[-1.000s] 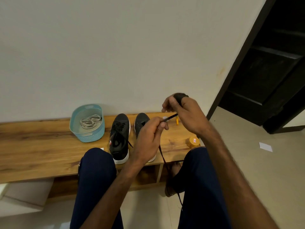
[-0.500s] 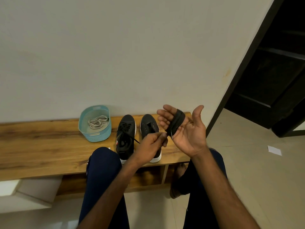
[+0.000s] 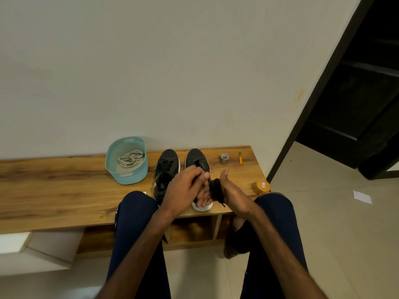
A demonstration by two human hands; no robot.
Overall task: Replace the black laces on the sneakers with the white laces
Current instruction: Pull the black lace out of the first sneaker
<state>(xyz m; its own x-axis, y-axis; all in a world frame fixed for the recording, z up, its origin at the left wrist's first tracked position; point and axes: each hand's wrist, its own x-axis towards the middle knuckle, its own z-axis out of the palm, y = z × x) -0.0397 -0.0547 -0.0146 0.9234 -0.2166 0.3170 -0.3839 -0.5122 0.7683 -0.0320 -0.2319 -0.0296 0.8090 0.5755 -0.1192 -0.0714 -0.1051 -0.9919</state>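
Left hand [image 3: 183, 190], fingers curled, pinches the black lace [image 3: 217, 187]. The lace is bundled round the straight fingers of my right hand [image 3: 232, 194], thumb up. Both hands are together above the bench [image 3: 64, 186] front edge. On the bench, left to right: basket [image 3: 129, 176] holding white laces [image 3: 129, 159], left sneaker [image 3: 168, 164] laced black, right sneaker [image 3: 197, 157] with its middle behind my hands, tape [image 3: 224, 157], marker [image 3: 240, 158], jar [image 3: 262, 187] by my right knee.
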